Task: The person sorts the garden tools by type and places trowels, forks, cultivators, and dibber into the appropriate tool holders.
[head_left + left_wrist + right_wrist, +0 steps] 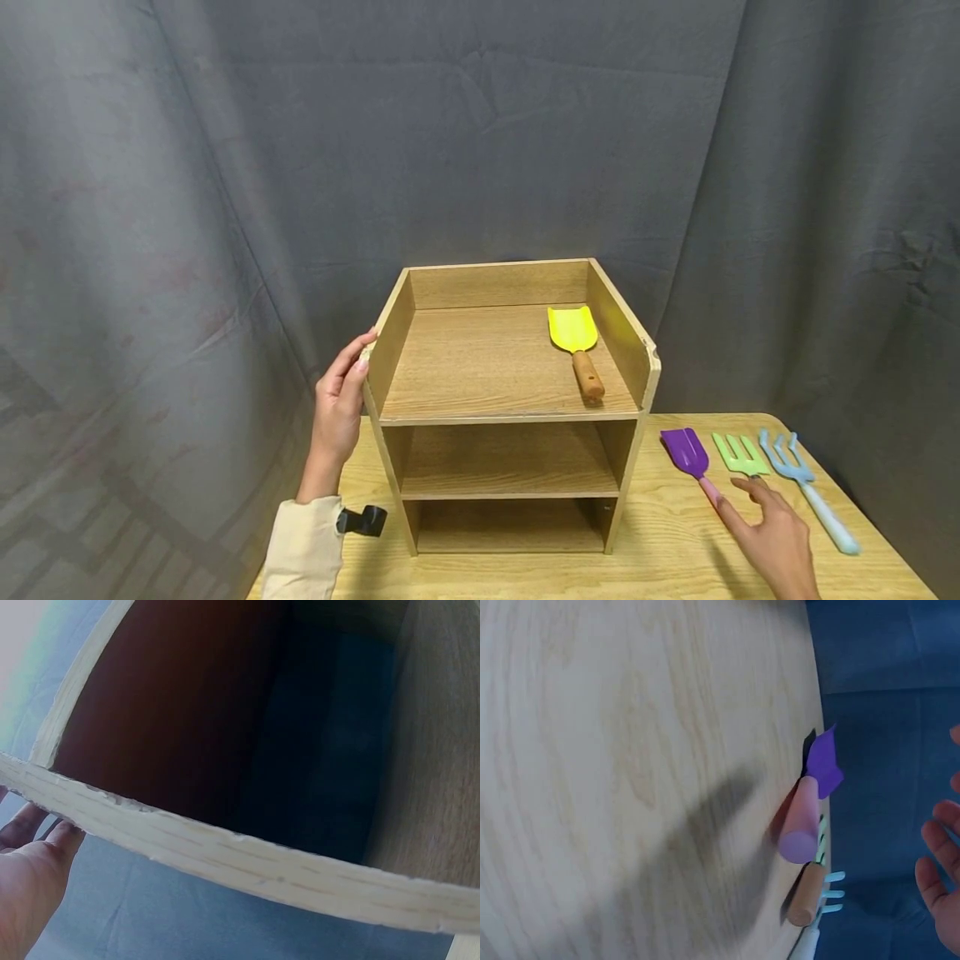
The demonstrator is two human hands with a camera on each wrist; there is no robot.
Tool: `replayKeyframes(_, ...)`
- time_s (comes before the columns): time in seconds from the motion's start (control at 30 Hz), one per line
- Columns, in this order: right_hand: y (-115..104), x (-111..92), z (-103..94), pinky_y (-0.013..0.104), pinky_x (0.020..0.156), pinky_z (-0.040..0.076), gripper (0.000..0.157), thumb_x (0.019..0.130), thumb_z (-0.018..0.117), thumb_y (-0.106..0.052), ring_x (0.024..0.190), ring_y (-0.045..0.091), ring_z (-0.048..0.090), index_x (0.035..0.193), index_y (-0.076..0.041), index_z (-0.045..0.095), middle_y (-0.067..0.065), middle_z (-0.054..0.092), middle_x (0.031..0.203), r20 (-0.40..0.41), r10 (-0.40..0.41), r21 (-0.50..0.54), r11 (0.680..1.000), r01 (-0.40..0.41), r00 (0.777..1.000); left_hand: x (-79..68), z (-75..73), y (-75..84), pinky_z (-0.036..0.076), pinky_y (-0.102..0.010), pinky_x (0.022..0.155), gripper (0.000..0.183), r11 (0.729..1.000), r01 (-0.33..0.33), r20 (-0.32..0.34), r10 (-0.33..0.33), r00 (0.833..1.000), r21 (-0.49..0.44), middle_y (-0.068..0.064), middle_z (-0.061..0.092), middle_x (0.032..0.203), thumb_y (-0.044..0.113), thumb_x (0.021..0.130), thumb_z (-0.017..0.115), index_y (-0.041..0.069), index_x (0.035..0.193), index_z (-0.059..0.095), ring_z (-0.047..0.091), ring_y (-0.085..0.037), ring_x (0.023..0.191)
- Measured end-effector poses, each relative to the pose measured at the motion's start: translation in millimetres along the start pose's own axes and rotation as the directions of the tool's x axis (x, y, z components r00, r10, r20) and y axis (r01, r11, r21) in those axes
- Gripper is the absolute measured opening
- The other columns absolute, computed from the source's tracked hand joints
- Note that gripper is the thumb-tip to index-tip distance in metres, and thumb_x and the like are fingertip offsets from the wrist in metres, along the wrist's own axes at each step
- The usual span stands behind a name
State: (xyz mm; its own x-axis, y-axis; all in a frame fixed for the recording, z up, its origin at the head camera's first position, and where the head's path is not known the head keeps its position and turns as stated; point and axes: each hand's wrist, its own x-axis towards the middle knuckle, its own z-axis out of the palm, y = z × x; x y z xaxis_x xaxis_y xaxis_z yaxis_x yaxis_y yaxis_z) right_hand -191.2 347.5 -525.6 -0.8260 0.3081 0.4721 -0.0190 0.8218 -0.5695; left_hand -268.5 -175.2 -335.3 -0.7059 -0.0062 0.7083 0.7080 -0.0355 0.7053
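Right hand [776, 533], fingers loose, empty, hovers by pink-handled purple scoop [690, 457] pointing toward table [667, 550] far edge; left hand [339, 417] grips wooden shelf [480, 358].

Below your right fingers [762, 492] you have a pale wood-grain table [667, 533], its rounded corner beyond their tips. Past your left fingers [351, 354], a creased grey curtain [487, 158] hangs, faint reddish smudges [213, 323] marking it to their left.
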Motion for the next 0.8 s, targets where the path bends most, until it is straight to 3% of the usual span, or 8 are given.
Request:
replayKeyframes(0.3,9.1,-4.5,6.0,0.064,0.076,0.038,0.046,0.092,0.065,-0.028,0.099,0.05,0.055,0.117,0.011,0.058,0.04,0.05,0.122,0.044,0.106,0.015,0.994,-0.107,0.993,-0.5,1.0,-0.8,0.046,-0.026,0.09,0.038,1.0,0.011,-0.008,-0.011,1.0,0.009,-0.012,0.051,0.137,0.011,0.103,0.043,-0.008,0.135,0.048,0.052,-0.021,0.117)
replayKeyframes(0.57,19.4,-10.2,16.4,0.047,0.064,0.051,0.042,0.085,0.072,-0.018,0.095,0.047,0.06,0.115,0.01,0.061,0.033,0.061,0.108,-0.042,0.204,0.026,0.979,-0.203,0.978,-1.1,2.5,-1.8,0.045,-0.026,0.092,0.038,1.0,0.021,0.001,-0.021,1.0,0.018,-0.014,0.05,0.138,0.011,0.104,0.043,-0.007,0.136,0.048,0.051,-0.021,0.118)
replayKeyframes(0.7,22.8,-8.6,20.5,0.052,0.076,0.048,0.048,0.089,0.068,-0.024,0.102,0.046,0.057,0.122,0.009,0.056,0.034,0.058,0.116,0.001,0.305,0.055,0.951,-0.305,0.952,-0.5,2.2,-1.4,0.046,-0.026,0.091,0.037,1.0,0.014,0.0,-0.014,1.0,0.018,-0.014,0.05,0.138,0.011,0.104,0.042,-0.007,0.136,0.048,0.051,-0.022,0.117)
replayKeyframes(0.8,26.5,-8.5,24.4,0.059,0.09,0.036,0.051,0.091,0.066,-0.026,0.106,0.048,0.054,0.126,0.008,0.054,0.035,0.055,0.121,0.029,0.359,0.076,0.93,-0.36,0.933,-0.4,1.5,-0.6,0.046,-0.026,0.09,0.037,1.0,0.011,-0.005,-0.01,1.0,0.013,-0.015,0.05,0.138,0.01,0.104,0.042,-0.007,0.136,0.048,0.052,-0.022,0.116)
